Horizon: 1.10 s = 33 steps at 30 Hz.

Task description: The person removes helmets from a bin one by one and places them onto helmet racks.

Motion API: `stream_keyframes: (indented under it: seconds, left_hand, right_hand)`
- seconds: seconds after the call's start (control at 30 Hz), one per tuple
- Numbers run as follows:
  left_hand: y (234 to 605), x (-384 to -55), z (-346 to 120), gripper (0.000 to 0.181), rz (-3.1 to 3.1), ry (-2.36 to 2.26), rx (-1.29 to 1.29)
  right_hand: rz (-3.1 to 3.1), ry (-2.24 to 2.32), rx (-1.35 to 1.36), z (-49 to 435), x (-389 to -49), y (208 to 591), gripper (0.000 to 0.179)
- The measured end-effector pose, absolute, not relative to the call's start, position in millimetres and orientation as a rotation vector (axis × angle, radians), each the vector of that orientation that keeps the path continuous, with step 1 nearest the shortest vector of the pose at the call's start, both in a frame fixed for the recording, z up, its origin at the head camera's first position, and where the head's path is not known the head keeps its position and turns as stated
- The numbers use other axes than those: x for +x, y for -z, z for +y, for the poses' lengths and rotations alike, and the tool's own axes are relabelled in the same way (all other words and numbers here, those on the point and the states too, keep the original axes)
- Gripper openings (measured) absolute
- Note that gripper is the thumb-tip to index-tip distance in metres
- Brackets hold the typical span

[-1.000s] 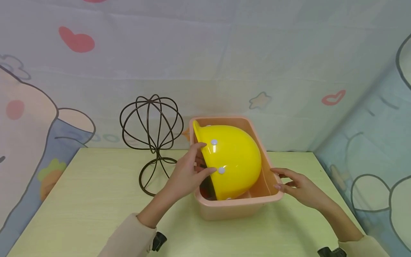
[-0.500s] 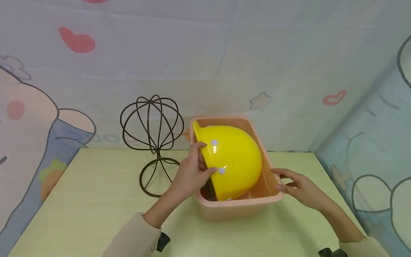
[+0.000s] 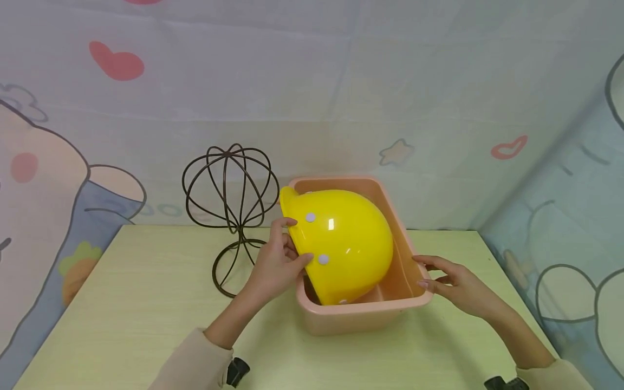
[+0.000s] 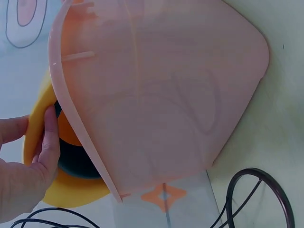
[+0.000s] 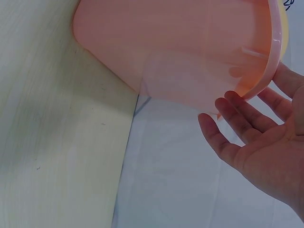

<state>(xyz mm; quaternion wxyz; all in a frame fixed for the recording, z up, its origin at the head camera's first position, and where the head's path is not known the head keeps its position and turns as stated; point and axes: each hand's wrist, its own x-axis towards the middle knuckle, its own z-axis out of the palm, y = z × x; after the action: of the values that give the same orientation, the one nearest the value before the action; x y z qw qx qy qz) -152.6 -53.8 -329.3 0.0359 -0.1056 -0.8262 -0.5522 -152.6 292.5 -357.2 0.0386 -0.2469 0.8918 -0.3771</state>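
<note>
I've L grip pinching helmet brim, R grip pinching tub rim. Lift-out step, I'd guess; next prob. needs helmet raised, tub steadied.

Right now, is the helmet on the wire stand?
No, the helmet is partly in the tub beside the stand, gripped by the left hand.

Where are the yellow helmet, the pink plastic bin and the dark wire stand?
Yellow helmet (image 3: 347, 238): head view, on the shell.
Pink plastic bin (image 3: 351, 323): head view, on the front wall.
Dark wire stand (image 3: 240, 232): head view, on the narrow stem.
</note>
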Motion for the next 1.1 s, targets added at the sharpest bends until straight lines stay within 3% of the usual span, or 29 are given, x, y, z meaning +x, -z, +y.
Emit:
stream_keyframes:
  seconds: [0.4, 0.57, 0.83, 1.1]
  left_hand:
    - [330.3, -145.5, -55.1, 0.076, -2.521, 1.707, -0.223]
    - [332.3, -144.2, -54.3, 0.071, -2.493, 1.719, -0.187]
    - [332.2, -142.9, -54.6, 0.046, -2.465, 1.891, -0.163]
    - [331.5, -144.7, -57.7, 0.047, -2.428, 2.075, -0.124]
  right_hand:
    - [2.725, 1.169, -0.752, 292.8, -152.3, 357.4, 0.046]
    - [2.726, 1.168, -0.761, 291.6, -151.9, 356.4, 0.045]
    - [2.73, 1.167, -0.74, 291.5, -151.4, 356.9, 0.046]
    - [2.722, 1.172, -0.743, 290.8, -151.6, 356.2, 0.046]
